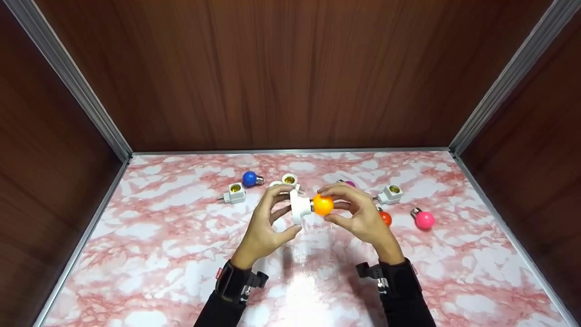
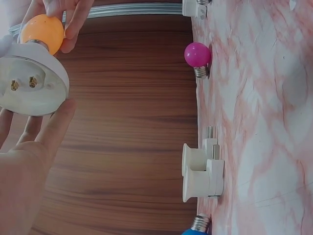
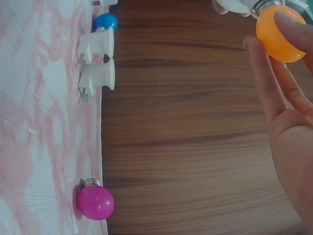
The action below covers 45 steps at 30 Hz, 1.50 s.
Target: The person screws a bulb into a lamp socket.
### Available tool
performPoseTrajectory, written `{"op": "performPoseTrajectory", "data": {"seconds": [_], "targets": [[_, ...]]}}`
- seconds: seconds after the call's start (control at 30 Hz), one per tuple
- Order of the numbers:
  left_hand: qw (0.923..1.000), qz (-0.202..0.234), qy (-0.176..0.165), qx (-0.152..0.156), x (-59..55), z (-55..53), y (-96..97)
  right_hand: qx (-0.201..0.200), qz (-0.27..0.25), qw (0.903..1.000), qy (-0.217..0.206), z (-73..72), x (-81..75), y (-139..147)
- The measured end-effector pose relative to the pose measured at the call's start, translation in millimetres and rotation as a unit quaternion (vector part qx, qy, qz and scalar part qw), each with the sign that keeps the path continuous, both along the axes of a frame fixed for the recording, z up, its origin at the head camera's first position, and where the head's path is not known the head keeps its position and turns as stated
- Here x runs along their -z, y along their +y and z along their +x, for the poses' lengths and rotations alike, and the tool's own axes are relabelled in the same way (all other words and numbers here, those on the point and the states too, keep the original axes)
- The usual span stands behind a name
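Note:
My left hand grips a white bulb socket by the rim of its round base, raised over the table. The base's hollow underside, with two brass contacts, shows in the left wrist view. Between the thumb and fingers of my right hand is an orange bulb, its metal screw cap pointing at the socket's mouth. Part of the cap still shows outside the socket; how deep the rest sits is hidden. In the right wrist view the fingers lie around the orange bulb.
On the marbled table lie a blue bulb, a purple bulb, a red bulb and a pink bulb. White plug-in sockets stand at left, centre and right. Wood-look walls enclose the table.

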<state>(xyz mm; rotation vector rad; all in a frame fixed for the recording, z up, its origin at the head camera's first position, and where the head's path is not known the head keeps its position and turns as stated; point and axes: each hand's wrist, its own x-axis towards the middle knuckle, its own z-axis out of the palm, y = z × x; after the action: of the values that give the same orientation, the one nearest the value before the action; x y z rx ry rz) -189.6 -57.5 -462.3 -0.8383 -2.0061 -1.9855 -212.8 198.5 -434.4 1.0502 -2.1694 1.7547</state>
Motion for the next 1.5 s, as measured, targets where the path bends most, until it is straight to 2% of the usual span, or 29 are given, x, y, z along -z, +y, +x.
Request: {"op": "performPoseTrajectory", "data": {"seconds": [0.33,0.73,1.17,1.5], "targets": [[0.9997,-0.005,0.023,-0.007,0.8,0.6,-0.9,-0.01,0.002,0.9999,-0.01,-0.8,-0.2,0.4],[0.9995,-0.004,0.03,-0.004,1.1,0.4,0.3,0.026,0.048,0.9974,-0.047,1.8,-2.0,2.5],[0.9986,-0.008,0.051,-0.009,1.1,-0.2,1.5,0.052,0.078,0.9939,-0.057,1.5,-2.7,3.2],[0.9988,-0.017,0.045,-0.011,0.9,0.5,1.2,0.058,0.089,0.9923,-0.062,1.0,-2.0,3.2]]}}
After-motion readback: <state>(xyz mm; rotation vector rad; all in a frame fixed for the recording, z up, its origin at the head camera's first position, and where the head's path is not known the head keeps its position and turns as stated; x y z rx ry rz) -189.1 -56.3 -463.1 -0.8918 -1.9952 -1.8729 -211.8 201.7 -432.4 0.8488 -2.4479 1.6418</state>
